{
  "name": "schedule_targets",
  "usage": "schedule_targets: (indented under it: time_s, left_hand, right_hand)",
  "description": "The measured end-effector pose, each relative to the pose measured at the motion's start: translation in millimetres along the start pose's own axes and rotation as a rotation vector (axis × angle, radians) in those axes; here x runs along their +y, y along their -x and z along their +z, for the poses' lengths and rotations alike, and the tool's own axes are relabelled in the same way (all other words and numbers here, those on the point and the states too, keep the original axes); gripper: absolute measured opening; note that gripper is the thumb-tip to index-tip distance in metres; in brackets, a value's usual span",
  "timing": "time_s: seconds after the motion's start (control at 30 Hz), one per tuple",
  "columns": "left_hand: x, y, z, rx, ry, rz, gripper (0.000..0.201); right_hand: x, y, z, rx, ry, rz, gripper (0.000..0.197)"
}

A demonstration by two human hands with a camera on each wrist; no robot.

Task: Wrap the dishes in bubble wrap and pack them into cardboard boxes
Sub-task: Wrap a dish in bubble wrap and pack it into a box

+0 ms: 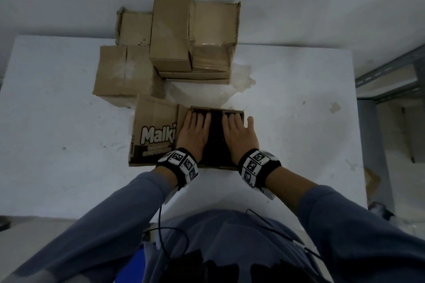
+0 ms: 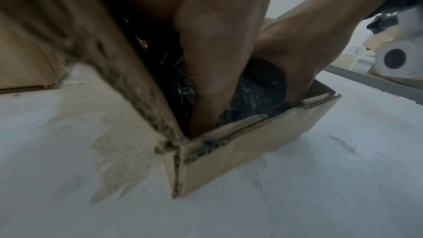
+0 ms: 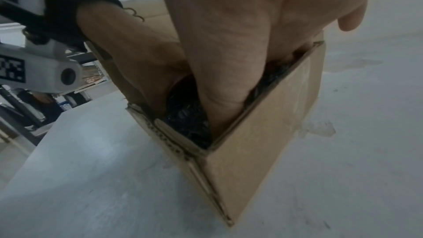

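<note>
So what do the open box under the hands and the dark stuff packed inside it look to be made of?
Open box: brown corrugated cardboard, matte; the cut rim shows the fluted layer, and the edges are frayed. Dark bundle inside: probably a dish in bubble wrap, given its crinkly, faintly glossy, pebbled surface, but it reads nearly black here and the dish itself is hidden. Both hands, left and right, press it down.

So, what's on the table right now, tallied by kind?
Closed cardboard boxes: 4 (two side by side at left, two stacked at the back, as far as the head view shows)
Open Malki box: 1
Black bubble-wrapped bundle, inside the open box: 1
Total: 6
</note>
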State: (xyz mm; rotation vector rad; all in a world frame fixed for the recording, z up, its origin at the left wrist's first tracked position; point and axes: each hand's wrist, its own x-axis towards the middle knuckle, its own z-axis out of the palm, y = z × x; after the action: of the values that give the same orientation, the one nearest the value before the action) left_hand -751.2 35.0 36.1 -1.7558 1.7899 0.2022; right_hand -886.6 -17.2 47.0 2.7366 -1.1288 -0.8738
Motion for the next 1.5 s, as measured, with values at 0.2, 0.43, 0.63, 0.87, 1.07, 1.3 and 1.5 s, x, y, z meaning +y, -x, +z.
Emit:
schedule_targets:
  time_s: [0.2,0.43,0.63,0.87,1.07,1.3,1.5]
  left_hand:
    - [9,-8,3,-0.056,0.128,0.010,0.088]
    - [9,-11,7,0.005,0.244,0.009,0.078]
    - [4,-8,10,0.034,0.207,0.065,0.102]
    - [-4,-7,4,-0.055,0.361,0.136,0.117]
    - [-15,-7,-10,-0.085,0.487,0.179,0.127]
    - [-13,-4,-4,0.030,0.410,0.202,0.122]
    - [-17,-9,1,-0.010,0.317,0.230,0.129]
  right_hand:
    - [-1,-9,0,-0.032,0.007,-0.034,0.095]
    - [-3,-16,3,-0.041,-0.020,-0.031,0.088]
    - [-5,-21,9,-0.021,-0.036,-0.040,0.091]
    - [0,-21,14,-0.042,-0.030,-0.089,0.110]
    - [17,-25,0,-0.142,-0.161,-0.198,0.136]
    - [4,-13,18,0.025,-0.127,-0.158,0.126]
    - [6,-13,23,0.018,-0.094,-0.178,0.120]
